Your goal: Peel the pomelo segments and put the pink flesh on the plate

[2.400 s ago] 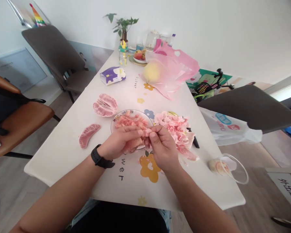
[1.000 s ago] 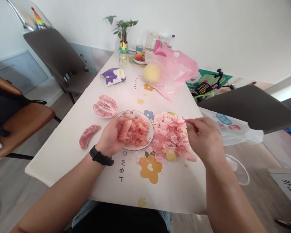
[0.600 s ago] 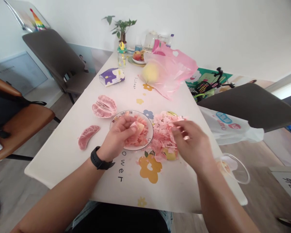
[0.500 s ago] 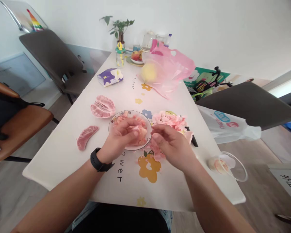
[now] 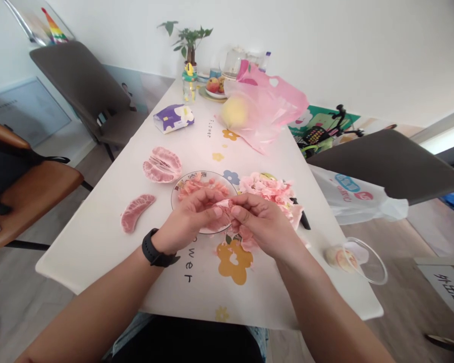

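Observation:
Over the near edge of a round plate (image 5: 174,207), my left hand (image 5: 187,219) is closed on a pink pomelo segment (image 5: 224,205) with some whitish membrane. My right hand (image 5: 263,222) pinches the other side of that segment, thumb against index finger. Peeled pomelo flesh (image 5: 200,185) in small pieces lies on the plate. To the left sit a single unpeeled pomelo segment (image 5: 137,213) and a larger pomelo chunk (image 5: 162,164). Right of the plate spreads a heap of pink and white peelings (image 5: 267,189), partly behind my right hand.
A dark handle (image 5: 304,218) sticks out by the peelings. Farther back are a purple tissue pack (image 5: 174,118), a pink plastic bag (image 5: 272,101) around a yellow fruit, a bottle (image 5: 189,86) and a fruit plate (image 5: 215,94). A clear container (image 5: 357,259) is at the right edge.
My right hand has moved left, from beside the plate to the segment in my left hand, and now grips it. My left hand has turned slightly, and the view has shifted a little.

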Demonstrator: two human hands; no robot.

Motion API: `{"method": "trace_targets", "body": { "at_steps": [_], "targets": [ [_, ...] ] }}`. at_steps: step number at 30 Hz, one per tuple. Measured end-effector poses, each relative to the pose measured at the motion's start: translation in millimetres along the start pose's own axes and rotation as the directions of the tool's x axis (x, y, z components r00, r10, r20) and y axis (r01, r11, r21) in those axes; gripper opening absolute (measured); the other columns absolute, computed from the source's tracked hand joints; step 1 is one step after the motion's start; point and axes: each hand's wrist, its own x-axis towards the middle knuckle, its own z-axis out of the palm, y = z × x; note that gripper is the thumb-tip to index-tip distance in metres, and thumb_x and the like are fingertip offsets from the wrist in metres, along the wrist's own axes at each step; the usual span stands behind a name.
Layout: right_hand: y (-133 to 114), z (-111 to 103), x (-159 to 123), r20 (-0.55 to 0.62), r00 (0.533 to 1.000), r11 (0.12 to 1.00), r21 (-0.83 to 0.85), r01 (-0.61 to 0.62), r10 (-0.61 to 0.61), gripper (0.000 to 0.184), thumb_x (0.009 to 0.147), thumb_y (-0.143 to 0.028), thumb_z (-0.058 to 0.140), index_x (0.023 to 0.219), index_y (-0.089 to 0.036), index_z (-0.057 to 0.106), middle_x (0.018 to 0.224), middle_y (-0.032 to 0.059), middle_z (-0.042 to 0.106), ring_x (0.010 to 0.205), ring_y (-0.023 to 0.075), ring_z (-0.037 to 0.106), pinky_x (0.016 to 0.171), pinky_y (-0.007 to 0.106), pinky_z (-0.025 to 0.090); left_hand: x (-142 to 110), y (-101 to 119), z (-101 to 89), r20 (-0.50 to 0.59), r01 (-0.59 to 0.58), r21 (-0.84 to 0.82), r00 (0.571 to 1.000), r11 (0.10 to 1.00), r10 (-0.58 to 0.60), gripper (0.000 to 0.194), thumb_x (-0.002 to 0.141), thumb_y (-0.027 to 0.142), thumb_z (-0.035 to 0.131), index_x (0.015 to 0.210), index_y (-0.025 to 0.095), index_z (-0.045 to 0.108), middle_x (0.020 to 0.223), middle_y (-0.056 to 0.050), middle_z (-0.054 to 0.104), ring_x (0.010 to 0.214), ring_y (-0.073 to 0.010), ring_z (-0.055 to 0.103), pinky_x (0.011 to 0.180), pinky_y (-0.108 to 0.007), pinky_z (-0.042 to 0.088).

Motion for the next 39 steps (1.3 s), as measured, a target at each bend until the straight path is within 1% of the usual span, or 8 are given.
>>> {"method": "trace_targets", "body": {
  "at_steps": [7, 19, 23, 26, 29, 32, 36, 39],
  "targets": [
    [15, -4, 2, -0.012, 0.997, 0.994, 0.080, -0.075, 0.077, 0.034, 0.088, -0.050, 0.083, 0.104, -0.022, 0.077, 0.078, -0.0013, 0.069, 0.065, 0.0133, 0.065, 0.057, 0.027, 0.054, 0, 4, 4.4, -0.044, 0.108, -0.143, 0.992, 0.984, -0.115, 0.025, 0.083, 0.027, 0.088, 0.104, 0.019, 0.076, 0.099, -0.006, 0.075, 0.089, -0.0191, 0.072, 0.088, -0.036, 0.057],
    [15, -4, 6, 0.032, 0.991, 0.923, 0.363, -0.129, 0.127, 0.038, 0.073, -0.046, 0.095, 0.092, -0.021, 0.074, 0.066, -0.0051, 0.063, 0.057, 0.0099, 0.057, 0.054, 0.024, 0.051, 2, 7, 5.2, 0.024, 0.180, -0.327, 0.983, 0.928, -0.183, 0.018, 0.082, 0.019, 0.085, 0.098, 0.016, 0.077, 0.101, -0.009, 0.080, 0.102, -0.0239, 0.077, 0.097, -0.040, 0.060],
    [14, -5, 6, 0.044, 0.987, 0.906, 0.391, -0.159, 0.154, 0.035, 0.074, -0.042, 0.094, 0.094, -0.020, 0.076, 0.074, -0.0024, 0.067, 0.059, 0.0104, 0.057, 0.056, 0.027, 0.051, 3, 8, 6.3, 0.023, 0.177, -0.368, 0.983, 0.913, -0.181, 0.018, 0.081, 0.019, 0.085, 0.097, 0.016, 0.077, 0.102, -0.008, 0.079, 0.104, -0.0247, 0.076, 0.098, -0.043, 0.061],
    [13, -7, 11, -0.015, 0.990, 0.919, 0.373, -0.126, 0.142, 0.033, 0.076, -0.042, 0.090, 0.098, -0.020, 0.077, 0.078, -0.0006, 0.069, 0.061, 0.0109, 0.057, 0.057, 0.027, 0.051, 3, 6, 5.1, -0.036, 0.123, -0.332, 0.989, 0.935, -0.143, 0.019, 0.082, 0.019, 0.084, 0.099, 0.017, 0.078, 0.104, -0.007, 0.079, 0.098, -0.0212, 0.075, 0.093, -0.039, 0.061],
    [15, -8, 22, -0.154, 0.986, 0.963, 0.268, -0.012, 0.056, 0.027, 0.080, -0.041, 0.085, 0.095, -0.021, 0.075, 0.078, -0.0011, 0.068, 0.066, 0.0125, 0.059, 0.064, 0.029, 0.053, 4, 5, 3.5, -0.141, 0.030, -0.251, 0.988, 0.968, -0.068, 0.019, 0.080, 0.020, 0.085, 0.097, 0.018, 0.077, 0.102, -0.005, 0.077, 0.097, -0.0175, 0.073, 0.091, -0.031, 0.059],
    [20, -8, 35, -0.248, 0.967, 0.998, -0.051, 0.047, -0.058, 0.022, 0.088, -0.041, 0.076, 0.099, -0.023, 0.073, 0.084, 0.0000, 0.071, 0.075, 0.0158, 0.064, 0.074, 0.034, 0.055, 3, 6, 4.0, -0.209, -0.052, -0.143, 0.978, 0.988, 0.021, 0.021, 0.079, 0.022, 0.087, 0.097, 0.019, 0.076, 0.094, -0.002, 0.074, 0.085, -0.0144, 0.070, 0.083, -0.029, 0.057],
    [22, -5, 45, -0.102, 0.962, 0.863, -0.473, 0.178, -0.254, 0.028, 0.095, -0.031, 0.065, 0.121, -0.027, 0.075, 0.125, 0.0072, 0.075, 0.104, 0.0221, 0.070, 0.090, 0.042, 0.057, 1, 7, 7.4, -0.259, -0.203, 0.102, 0.940, 0.974, 0.223, 0.023, 0.080, 0.025, 0.088, 0.101, 0.022, 0.077, 0.093, -0.001, 0.072, 0.080, -0.0140, 0.066, 0.076, -0.029, 0.056],
    [17, -2, 41, -0.055, 0.942, 0.795, -0.553, 0.248, -0.332, 0.031, 0.099, -0.029, 0.059, 0.126, -0.028, 0.075, 0.139, 0.0085, 0.071, 0.115, 0.0236, 0.070, 0.098, 0.044, 0.057, 1, 5, 8.7, -0.272, -0.279, 0.286, 0.894, 0.917, 0.357, 0.022, 0.081, 0.022, 0.087, 0.101, 0.023, 0.077, 0.108, -0.003, 0.073, 0.095, -0.0168, 0.068, 0.086, -0.030, 0.056]
  ]
}}
